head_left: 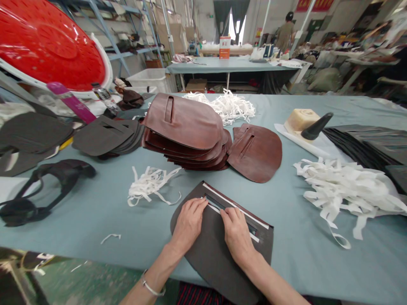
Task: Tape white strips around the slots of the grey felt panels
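A dark grey leather panel (219, 254) lies face down at the table's front edge, its rounded end hanging toward my lap. Along its straight edge runs a white tape strip (235, 205), and beside it is a long narrow slot with more white tape along its near side. My left hand (190, 218) has its fingers bent and pressed together at the slot's left end. At the middle of the slot, my right hand (238, 233) pinches the near edge with thumb and fingers. Whatever lies right under the fingertips is hidden.
Behind the panel stands a stack of brown leather pieces (184, 123), with another brown piece (257, 152) beside it. White strip scraps (148, 184) lie left, a bigger heap (346, 190) right. A black-handled tool (318, 126) rests near a cream block (300, 120). Black straps (60, 182) lie far left.
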Demonstrator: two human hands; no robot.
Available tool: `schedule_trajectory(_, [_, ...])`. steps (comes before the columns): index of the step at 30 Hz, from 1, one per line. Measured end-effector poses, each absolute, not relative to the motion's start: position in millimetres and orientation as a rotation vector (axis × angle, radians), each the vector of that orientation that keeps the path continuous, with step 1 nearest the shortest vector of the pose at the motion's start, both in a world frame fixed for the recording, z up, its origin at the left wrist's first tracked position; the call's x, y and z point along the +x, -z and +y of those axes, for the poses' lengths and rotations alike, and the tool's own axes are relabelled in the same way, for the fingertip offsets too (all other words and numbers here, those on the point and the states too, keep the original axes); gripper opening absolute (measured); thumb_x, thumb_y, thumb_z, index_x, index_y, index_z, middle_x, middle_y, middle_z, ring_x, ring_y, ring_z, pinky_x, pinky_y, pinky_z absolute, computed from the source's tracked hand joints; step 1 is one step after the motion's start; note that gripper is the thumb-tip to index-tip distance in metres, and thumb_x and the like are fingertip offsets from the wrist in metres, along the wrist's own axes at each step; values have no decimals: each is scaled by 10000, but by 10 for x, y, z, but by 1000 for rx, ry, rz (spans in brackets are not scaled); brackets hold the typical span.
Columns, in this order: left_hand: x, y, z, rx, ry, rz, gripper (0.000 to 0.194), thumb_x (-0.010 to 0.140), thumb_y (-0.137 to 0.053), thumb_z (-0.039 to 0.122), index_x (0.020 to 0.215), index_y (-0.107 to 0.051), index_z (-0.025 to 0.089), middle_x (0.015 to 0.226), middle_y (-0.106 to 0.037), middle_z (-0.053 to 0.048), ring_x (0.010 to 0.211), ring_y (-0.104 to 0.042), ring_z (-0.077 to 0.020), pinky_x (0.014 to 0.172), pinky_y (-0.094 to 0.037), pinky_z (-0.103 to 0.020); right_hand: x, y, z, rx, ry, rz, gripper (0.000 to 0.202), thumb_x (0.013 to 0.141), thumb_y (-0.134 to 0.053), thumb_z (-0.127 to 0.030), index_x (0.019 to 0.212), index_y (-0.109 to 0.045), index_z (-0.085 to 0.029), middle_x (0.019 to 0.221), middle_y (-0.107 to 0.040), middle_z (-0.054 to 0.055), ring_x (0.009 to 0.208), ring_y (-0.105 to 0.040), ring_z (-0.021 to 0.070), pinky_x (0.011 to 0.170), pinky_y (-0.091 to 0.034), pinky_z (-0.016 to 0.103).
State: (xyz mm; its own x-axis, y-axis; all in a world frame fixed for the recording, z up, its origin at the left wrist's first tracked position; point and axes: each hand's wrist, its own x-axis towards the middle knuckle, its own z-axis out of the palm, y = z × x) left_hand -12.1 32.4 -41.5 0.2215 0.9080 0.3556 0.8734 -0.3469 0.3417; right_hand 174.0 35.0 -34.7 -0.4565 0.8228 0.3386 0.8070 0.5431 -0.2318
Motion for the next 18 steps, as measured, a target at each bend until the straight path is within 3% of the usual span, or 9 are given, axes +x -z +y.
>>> schedule_trajectory(8, [-135, 422, 325, 2462, -782, 1696, 335, 903, -410, 131, 1203, -544, 200, 1201, -595, -84, 1143, -504, -229, 986, -434, -443, 1300, 312, 462, -1316, 137, -2480, 260, 881, -416, -57, 1060, -602, -87, 933, -552, 124, 833, -456, 235, 721, -438, 382])
schedule_trajectory(18, [-111, 437, 341, 2501, -641, 1755, 338, 886, -441, 110, 1194, -549, 199, 1185, -609, -65, 1139, -503, -225, 965, -417, -403, 1814, 295, 163, -1346, 268, -2554, 258, 857, -426, -43, 1015, -630, -50, 951, -565, 157, 869, -478, 252, 758, -457, 400])
